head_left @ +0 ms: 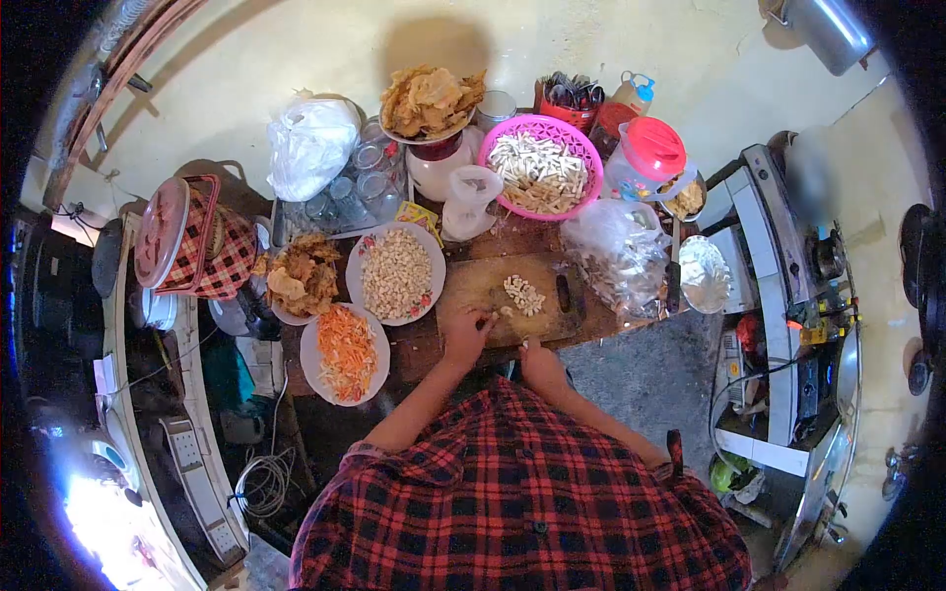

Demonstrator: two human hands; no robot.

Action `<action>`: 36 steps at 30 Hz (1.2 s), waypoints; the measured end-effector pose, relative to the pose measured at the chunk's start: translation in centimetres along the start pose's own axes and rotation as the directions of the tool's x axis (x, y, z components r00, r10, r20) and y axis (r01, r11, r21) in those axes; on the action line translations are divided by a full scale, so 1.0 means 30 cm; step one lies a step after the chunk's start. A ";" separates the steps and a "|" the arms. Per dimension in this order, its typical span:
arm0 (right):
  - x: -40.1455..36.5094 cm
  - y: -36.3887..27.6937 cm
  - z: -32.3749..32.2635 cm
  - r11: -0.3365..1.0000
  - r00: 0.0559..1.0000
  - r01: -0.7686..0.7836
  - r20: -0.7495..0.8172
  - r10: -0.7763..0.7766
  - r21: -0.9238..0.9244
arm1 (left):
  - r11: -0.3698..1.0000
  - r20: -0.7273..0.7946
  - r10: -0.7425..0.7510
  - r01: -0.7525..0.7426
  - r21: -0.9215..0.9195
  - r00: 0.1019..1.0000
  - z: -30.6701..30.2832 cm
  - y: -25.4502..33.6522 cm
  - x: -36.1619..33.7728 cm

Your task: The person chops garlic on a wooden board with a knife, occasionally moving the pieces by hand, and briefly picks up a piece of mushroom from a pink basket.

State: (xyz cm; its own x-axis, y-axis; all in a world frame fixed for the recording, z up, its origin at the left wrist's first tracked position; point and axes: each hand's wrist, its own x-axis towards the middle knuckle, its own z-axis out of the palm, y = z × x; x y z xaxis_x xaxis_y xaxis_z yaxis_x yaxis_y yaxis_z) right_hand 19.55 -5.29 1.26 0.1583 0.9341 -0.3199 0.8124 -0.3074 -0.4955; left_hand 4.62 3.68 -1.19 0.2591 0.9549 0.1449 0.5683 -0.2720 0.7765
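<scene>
A wooden cutting board (471, 286) with a dark slot lies before me, bearing a small heap of chopped whitish pieces (524, 295). My left hand (466, 335) rests at the board's near left part, its fingers curled together; what they hold, if anything, is too small to make out. At the near edge, my right hand (540, 362) is closed, and its grip is hidden from above. A plate of whitish cubes (396, 274) stands left of the board. Beyond it, a pink basket (597, 177) contains whitish strips.
A plate of shredded orange and pale vegetables (345, 355) and a plate of fried food (304, 276) stand at left. Fried pieces (434, 101) are piled at the back. A clear plastic bag (619, 251) lies right, beside a black handle (673, 286). Glasses (370, 184) crowd a tray.
</scene>
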 end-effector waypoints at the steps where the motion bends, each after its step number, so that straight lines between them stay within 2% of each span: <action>1: 0.000 0.001 -0.002 1.000 1.000 0.005 -0.018 -0.005 0.021 | 0.999 0.010 -0.008 0.009 -0.042 1.000 -0.011 0.013 0.004; 2: 0.000 0.000 -0.002 1.000 1.000 0.007 -0.017 -0.007 0.021 | 0.996 0.019 -0.016 0.018 -0.083 1.000 -0.022 0.026 0.008; 6: 0.004 -0.031 -0.013 1.000 1.000 0.019 0.019 -0.019 0.009 | 0.997 0.046 -0.049 0.052 -0.065 0.998 -0.026 0.018 0.002; 8: 0.006 -0.028 -0.003 1.000 1.000 0.028 0.014 -0.028 -0.002 | 0.996 0.028 0.033 -0.031 -0.079 0.999 -0.035 0.019 0.000; 11: 0.011 -0.024 0.004 0.999 0.999 0.046 0.008 -0.045 -0.021 | 0.996 0.008 0.074 -0.074 -0.043 0.997 -0.007 -0.027 -0.006; 17: 0.053 -0.038 0.018 0.999 0.999 0.045 0.015 -0.045 -0.022 | 0.999 0.082 -0.022 0.025 -0.040 0.996 -0.043 0.032 0.016; 19: 0.064 -0.039 0.027 0.994 0.997 0.062 0.049 -0.057 -0.094 | 0.999 0.059 0.017 -0.014 -0.045 0.998 -0.045 0.026 0.015; 21: 0.051 -0.033 0.026 0.997 0.998 0.038 0.046 -0.035 -0.062 | 0.997 0.033 0.058 -0.056 -0.048 0.998 -0.047 0.019 0.018; 23: 0.047 -0.027 0.024 0.999 0.999 0.016 0.047 -0.015 -0.035 | 0.999 0.052 -0.026 0.028 -0.037 0.998 -0.040 0.015 0.014; 26: 0.045 -0.022 0.025 0.999 0.996 -0.021 0.083 0.024 -0.032 | 0.997 0.058 -0.022 0.026 -0.067 0.998 -0.002 -0.049 0.005; 29: 0.038 -0.038 0.012 0.999 0.995 -0.007 0.103 0.013 -0.053 | 0.999 0.137 -0.004 0.009 -0.033 0.991 -0.022 -0.047 0.018; 32: 0.038 -0.029 0.035 0.997 0.997 0.071 0.041 -0.070 -0.027 | 0.995 0.112 -0.072 0.079 -0.054 0.991 -0.042 -0.006 0.015; 36: 0.066 -0.056 0.038 0.999 0.998 0.052 0.044 -0.052 -0.007 | 0.999 0.087 -0.005 0.009 -0.046 0.996 -0.048 -0.009 0.019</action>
State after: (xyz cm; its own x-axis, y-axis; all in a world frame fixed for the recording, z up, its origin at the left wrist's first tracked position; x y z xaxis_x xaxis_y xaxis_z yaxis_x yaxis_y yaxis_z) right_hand 17.85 -3.13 0.53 0.0916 0.9399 -0.3289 0.8236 -0.2571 -0.5055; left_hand 3.47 4.46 -0.44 0.3236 0.9422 0.0869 0.5341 -0.2577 0.8052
